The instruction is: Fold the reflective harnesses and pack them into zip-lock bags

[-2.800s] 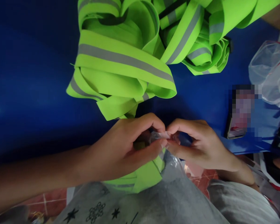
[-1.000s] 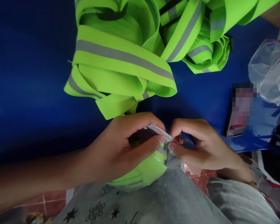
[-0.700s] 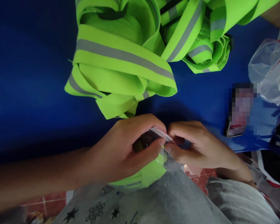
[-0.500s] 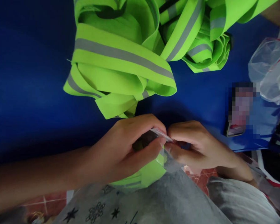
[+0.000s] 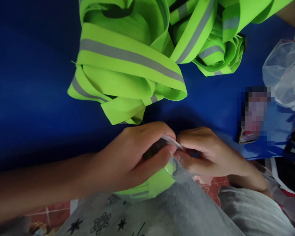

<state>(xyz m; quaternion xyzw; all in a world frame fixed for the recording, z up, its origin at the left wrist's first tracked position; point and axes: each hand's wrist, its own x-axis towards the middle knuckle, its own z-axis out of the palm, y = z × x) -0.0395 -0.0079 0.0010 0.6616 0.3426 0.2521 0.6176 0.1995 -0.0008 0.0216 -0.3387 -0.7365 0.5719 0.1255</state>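
Note:
Close to my body, my left hand (image 5: 140, 154) and my right hand (image 5: 204, 152) meet at the rim of a clear plastic bag (image 5: 170, 140). Each pinches that rim between thumb and forefinger. Inside the bag, below my left hand, is a folded neon-green strap (image 5: 154, 183) with a grey stripe; part of it is hidden by that hand. Beyond my hands, on the blue surface, lies a loose heap of neon-green reflective strap (image 5: 127, 72) with grey stripes. A rolled bundle of the same strap (image 5: 213, 54) lies to its right.
A blue table (image 5: 34, 82) spreads under the straps. To the right lies a phone (image 5: 250, 121), partly blurred out, and beyond it clear plastic bags (image 5: 285, 72) with a red line. Red floor tiles (image 5: 56, 216) show below the table edge.
The bag's rim between my hands is slightly more bowed now. My left hand has shifted a touch to the right; otherwise things stay in place.

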